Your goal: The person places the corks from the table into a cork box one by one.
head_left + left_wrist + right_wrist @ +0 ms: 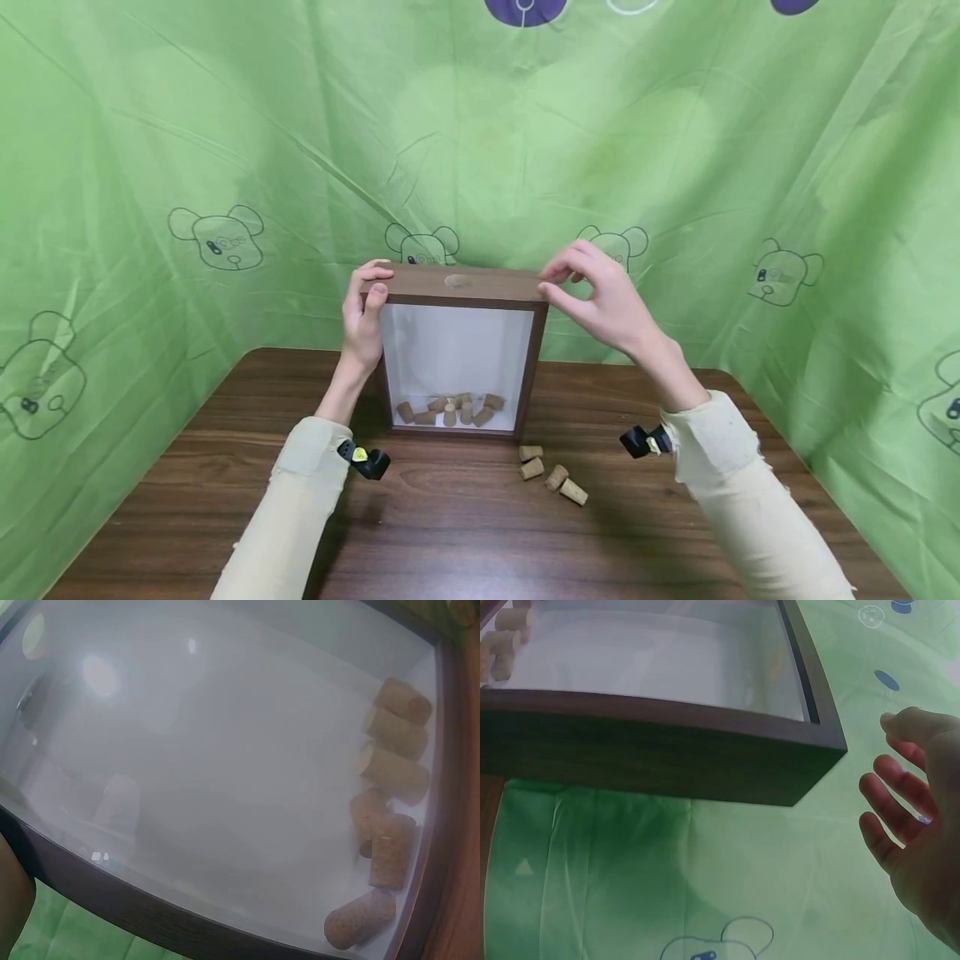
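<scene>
A brown wooden shadow box [538, 358] with a clear front and a pale back stands upright on the table. Several corks [450, 412] lie along its bottom inside, also seen through the pane in the left wrist view as a row of corks [394, 772]. An oval hole [457, 282] shows in the top face. My left hand [363, 312] grips the top left corner, thumb in front and fingers over the top. Close by the top right corner is my right hand [600, 292], its fingers loosely bent and holding nothing; the right wrist view shows a gap between the fingers [889, 799] and the box.
Several loose corks [557, 477] lie on the table in front of the box's right side. The dark wooden table [442, 517] ends at a back edge behind the box. Green fabric [480, 125] with bear outlines hangs behind and on both sides.
</scene>
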Available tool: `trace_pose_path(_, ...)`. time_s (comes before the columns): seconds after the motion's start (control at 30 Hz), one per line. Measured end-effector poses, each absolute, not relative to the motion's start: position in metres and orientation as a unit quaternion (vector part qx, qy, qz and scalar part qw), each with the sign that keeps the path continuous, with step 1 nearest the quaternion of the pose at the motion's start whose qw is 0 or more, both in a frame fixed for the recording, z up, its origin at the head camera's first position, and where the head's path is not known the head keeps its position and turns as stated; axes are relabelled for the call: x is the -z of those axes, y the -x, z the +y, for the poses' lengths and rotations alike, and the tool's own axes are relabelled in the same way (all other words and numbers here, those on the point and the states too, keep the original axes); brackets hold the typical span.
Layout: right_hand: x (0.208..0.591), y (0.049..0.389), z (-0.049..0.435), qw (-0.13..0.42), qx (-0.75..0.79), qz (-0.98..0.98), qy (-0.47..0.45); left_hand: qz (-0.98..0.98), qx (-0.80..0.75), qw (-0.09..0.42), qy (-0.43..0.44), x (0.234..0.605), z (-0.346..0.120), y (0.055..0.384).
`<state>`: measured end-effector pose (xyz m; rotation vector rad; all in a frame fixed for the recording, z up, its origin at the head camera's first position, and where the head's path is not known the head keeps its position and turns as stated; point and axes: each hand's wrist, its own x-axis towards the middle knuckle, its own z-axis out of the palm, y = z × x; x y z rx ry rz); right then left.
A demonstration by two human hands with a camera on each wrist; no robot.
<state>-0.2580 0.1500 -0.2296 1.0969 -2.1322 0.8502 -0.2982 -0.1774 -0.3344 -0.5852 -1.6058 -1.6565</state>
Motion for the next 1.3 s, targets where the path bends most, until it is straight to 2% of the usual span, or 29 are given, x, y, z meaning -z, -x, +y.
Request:
trace_pose_path(0.43,0.250,0.242,0.175,0.299,-0.307,-0.799,-0.421,-0.618,0.639,0.384,0.249,0.333,-0.177,0.299)
trace_pose_path(1.0,0.299,0.229,0.189,0.268,-0.277,-0.799,-0.462,-0.619,0.642,0.380,0.247,0.335,-0.177,0.298)
trace_pose_path(1.13,0.314,0.227,0.191,0.240,-0.268,-0.799,-0.482,-0.617,0.641,0.382,0.249,0.335,-0.177,0.300)
trace_pose_path(1.3,0.332,0.222,0.194,0.174,-0.248,-0.822,-0.481,-0.617,0.640,0.386,0.247,0.335,-0.178,0.300)
